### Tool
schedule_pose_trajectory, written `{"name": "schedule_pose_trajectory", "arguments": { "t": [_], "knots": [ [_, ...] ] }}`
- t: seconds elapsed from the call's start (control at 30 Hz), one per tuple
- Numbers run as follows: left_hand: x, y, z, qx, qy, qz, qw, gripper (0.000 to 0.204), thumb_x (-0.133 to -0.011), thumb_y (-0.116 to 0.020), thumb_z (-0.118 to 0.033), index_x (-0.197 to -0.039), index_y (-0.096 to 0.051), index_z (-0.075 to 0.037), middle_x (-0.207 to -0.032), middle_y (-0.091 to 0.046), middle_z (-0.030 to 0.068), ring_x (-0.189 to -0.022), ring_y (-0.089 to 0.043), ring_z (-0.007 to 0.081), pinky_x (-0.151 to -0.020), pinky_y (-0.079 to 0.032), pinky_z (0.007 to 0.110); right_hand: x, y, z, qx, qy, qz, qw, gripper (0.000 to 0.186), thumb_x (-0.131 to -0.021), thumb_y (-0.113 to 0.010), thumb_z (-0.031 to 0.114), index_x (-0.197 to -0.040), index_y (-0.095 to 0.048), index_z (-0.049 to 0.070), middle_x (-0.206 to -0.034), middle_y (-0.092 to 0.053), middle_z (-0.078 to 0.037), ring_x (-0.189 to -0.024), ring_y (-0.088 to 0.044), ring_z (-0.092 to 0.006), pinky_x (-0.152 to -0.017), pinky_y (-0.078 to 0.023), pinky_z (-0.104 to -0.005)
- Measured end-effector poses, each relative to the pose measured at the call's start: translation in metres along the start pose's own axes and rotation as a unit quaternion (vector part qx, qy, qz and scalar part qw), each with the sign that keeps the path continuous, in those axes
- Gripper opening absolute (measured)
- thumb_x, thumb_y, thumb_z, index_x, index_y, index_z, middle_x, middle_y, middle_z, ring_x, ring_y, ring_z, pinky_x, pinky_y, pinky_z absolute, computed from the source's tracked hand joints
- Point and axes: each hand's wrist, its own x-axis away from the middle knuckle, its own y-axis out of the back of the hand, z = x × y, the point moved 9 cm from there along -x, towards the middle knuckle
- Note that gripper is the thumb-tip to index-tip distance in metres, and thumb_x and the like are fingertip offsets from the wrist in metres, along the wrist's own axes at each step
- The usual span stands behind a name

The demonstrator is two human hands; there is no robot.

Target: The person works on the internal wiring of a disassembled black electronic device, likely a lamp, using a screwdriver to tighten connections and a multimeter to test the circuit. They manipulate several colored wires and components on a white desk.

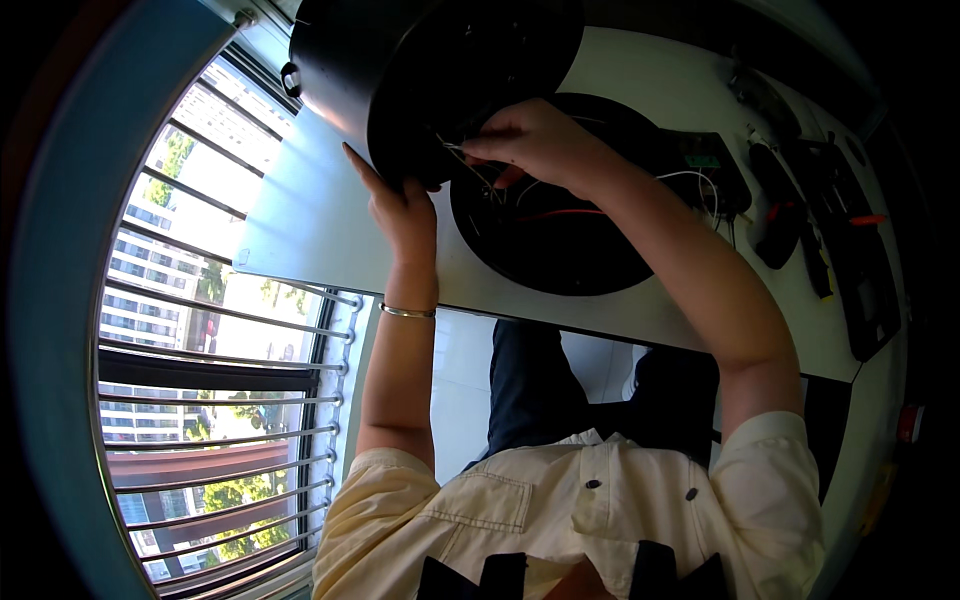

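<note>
A large black cylindrical housing (335,75) is tilted on its side at the top of the view, its dark open end toward me. My left hand (402,218) grips its lower rim, one finger stretched along the outside and the others partly hidden. At the opening, my right hand (545,145) is closed in a pinch around thin pale wires (450,145). Below that hand lies a black round base (560,255) on the white table. A red wire (560,212) and several thin leads run across it; shadow hides where they end.
Right of the base sits a black box (715,165) with green markings and a looped white cable (690,175). Dark hand tools (780,215) and a long black case (850,260) lie farther right on the table (330,230). A barred window (220,340) is at the left.
</note>
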Motion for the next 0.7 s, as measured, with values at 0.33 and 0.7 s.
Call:
{"name": "schedule_pose_trajectory", "arguments": {
  "t": [0.33,0.7],
  "knots": [
    [0.005,0.001,0.006,0.034,0.043,-0.009,0.998,0.075,-0.085,-0.059,-0.010,-0.145,-0.014,0.001,-0.087,-0.067,0.0155,-0.078,-0.065,0.0248,-0.068,-0.052,0.031,0.033,0.012,-0.006,0.289,0.015,-0.019,0.957,0.023,-0.087,-0.063,0.021,-0.084,-0.068,-0.001,-0.065,-0.063,-0.007,-0.055,-0.058,-0.0129,-0.053,-0.044,-0.0278],
    [0.047,-0.012,-0.088,-0.144,-0.270,0.085,0.948,0.008,-0.073,-0.069,-0.003,-0.081,-0.068,-0.005,-0.087,-0.066,0.0060,-0.086,-0.058,0.0239,-0.077,-0.043,0.034,0.072,0.004,0.013,0.419,0.193,-0.132,0.877,0.010,-0.078,-0.066,0.014,-0.075,-0.066,0.004,-0.065,-0.063,-0.008,-0.064,-0.065,-0.0240,-0.059,-0.052,-0.0343]
  ]
}}
